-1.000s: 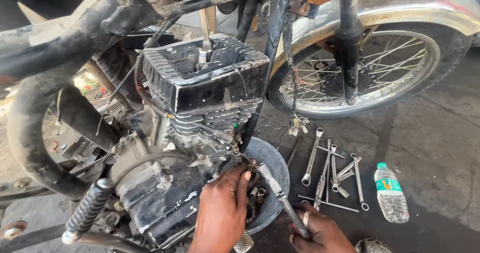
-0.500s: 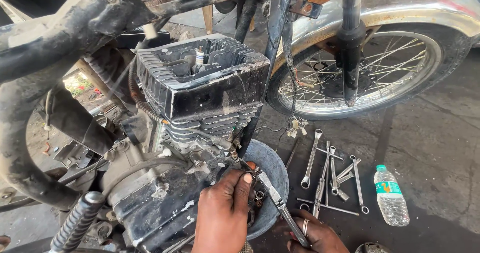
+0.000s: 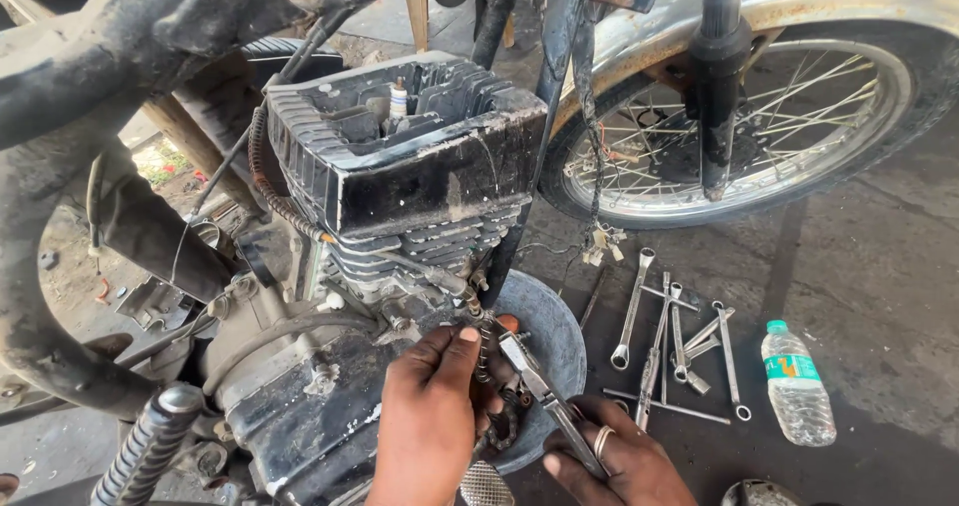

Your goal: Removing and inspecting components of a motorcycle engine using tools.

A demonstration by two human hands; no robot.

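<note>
A black finned motorcycle engine (image 3: 400, 186) fills the middle of the head view, held in the bike's dark frame. My left hand (image 3: 430, 416) pinches a greasy chain (image 3: 486, 351) that hangs down beside the crankcase (image 3: 300, 416). My right hand (image 3: 619, 461), a ring on one finger, grips a metal plier-like tool (image 3: 544, 391) whose tip meets the chain near the engine's lower right side. A round metal pan (image 3: 544, 336) sits on the ground under the chain, partly hidden by both hands.
Several spanners (image 3: 669, 336) lie on the concrete to the right of the pan. A small plastic water bottle (image 3: 796, 381) lies beside them. The spoked front wheel (image 3: 739, 136) and fork (image 3: 719, 76) stand behind. A coiled spring part (image 3: 150, 446) shows at lower left.
The view has swung right and drawn closer to the engine. Both hands have stayed at the chain, with the tool tip shifted slightly up toward the engine.
</note>
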